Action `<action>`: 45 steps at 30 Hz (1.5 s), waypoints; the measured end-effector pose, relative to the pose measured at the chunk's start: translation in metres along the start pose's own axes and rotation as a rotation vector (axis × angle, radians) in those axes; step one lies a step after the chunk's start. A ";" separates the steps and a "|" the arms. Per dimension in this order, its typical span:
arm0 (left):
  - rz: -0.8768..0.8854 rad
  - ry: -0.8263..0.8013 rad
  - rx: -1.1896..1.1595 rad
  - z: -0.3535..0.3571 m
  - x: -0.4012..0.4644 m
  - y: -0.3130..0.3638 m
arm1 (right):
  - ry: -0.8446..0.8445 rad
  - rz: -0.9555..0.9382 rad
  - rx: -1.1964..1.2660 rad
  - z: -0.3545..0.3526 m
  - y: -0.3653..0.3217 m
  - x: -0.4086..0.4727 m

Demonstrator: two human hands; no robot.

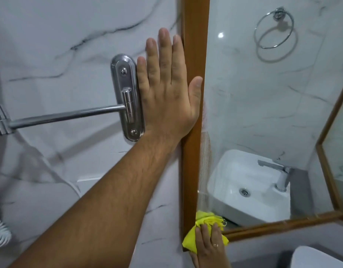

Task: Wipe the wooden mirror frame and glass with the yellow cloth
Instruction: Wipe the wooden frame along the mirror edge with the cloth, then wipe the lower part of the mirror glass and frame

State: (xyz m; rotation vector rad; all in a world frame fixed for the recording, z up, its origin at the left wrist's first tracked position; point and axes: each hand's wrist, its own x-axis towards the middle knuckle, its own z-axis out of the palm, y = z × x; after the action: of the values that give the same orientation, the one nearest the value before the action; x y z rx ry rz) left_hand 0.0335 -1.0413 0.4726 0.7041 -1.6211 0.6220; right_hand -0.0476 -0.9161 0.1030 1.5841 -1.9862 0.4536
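Observation:
The wooden mirror frame runs up the middle of the head view, with its bottom rail slanting to the right. The mirror glass reflects marble tiles, a towel ring and a white sink. My left hand lies flat and open against the wall, its thumb resting on the frame's left post. My right hand presses the bunched yellow cloth onto the frame's lower left corner. Streaks show on the glass just above the cloth.
A chrome swing-arm bracket is screwed to the marble wall right beside my left hand, its bar reaching left. A white ribbed hose is at the left edge. A white rounded fixture sits at the bottom right.

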 end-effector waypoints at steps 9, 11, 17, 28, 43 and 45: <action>-0.001 0.016 0.027 -0.001 -0.002 -0.001 | 0.456 0.063 0.333 -0.107 0.007 0.144; 0.002 0.031 0.043 0.001 -0.001 0.000 | 0.489 0.073 0.329 -0.103 0.008 0.144; -0.009 0.058 0.069 0.005 -0.005 -0.001 | 0.098 0.162 0.233 0.000 -0.017 0.024; 0.019 0.011 0.079 -0.004 -0.008 0.000 | 0.340 0.127 0.318 -0.064 -0.001 0.101; 0.088 -0.085 0.106 -0.002 -0.067 -0.003 | -0.110 0.201 0.248 0.026 -0.020 -0.024; 0.195 -0.125 0.093 -0.001 -0.101 0.002 | -0.110 0.303 0.364 0.021 -0.020 -0.020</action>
State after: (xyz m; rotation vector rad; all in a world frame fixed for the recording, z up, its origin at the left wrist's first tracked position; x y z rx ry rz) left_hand 0.0439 -1.0287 0.3731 0.6686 -1.8000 0.8120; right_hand -0.0300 -0.9178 0.0725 1.5423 -2.3425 0.9079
